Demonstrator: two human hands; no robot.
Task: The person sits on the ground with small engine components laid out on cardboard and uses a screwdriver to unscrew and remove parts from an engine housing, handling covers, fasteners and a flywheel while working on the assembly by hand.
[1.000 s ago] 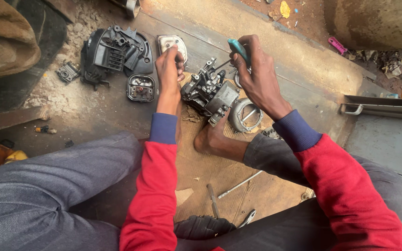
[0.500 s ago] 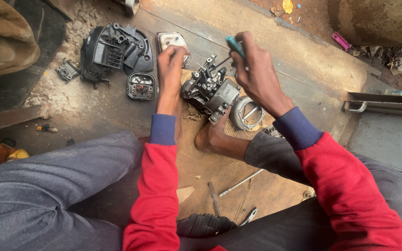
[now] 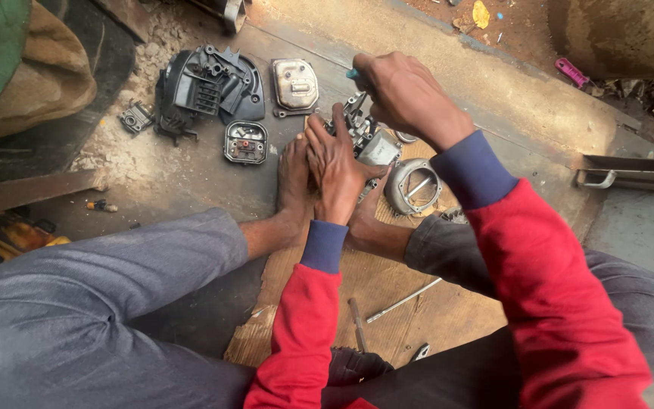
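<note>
Sat on the ground, legs drawn in, bare feet (image 3: 294, 178) braced against a small engine block (image 3: 365, 140) on a strip of cardboard (image 3: 380, 291). Left hand (image 3: 337, 168) laid flat over the near side of the block, fingers (image 3: 319, 144) long and close together, pressing rather than gripping. Right hand (image 3: 399, 92) closed in a fist round a teal-handled tool (image 3: 352, 73) — only the handle's end visible past the knuckles, tip hidden behind the block. Block itself grey and black, lodged between the feet and directly under both hands.

Just right of the block, touching or nearly touching it, a round metal housing (image 3: 413, 184) with an open centre. Further left on the dusty concrete, well apart from the hands: a black plastic cover (image 3: 207, 87), a silvery rectangular lid (image 3: 294, 85), a small square part (image 3: 246, 142) and a smaller dark piece (image 3: 136, 117). On the cardboard near the knees — a thin metal rod (image 3: 403, 301) and a short bar (image 3: 357, 322). Red sleeves with blue cuffs, grey trousers.
</note>
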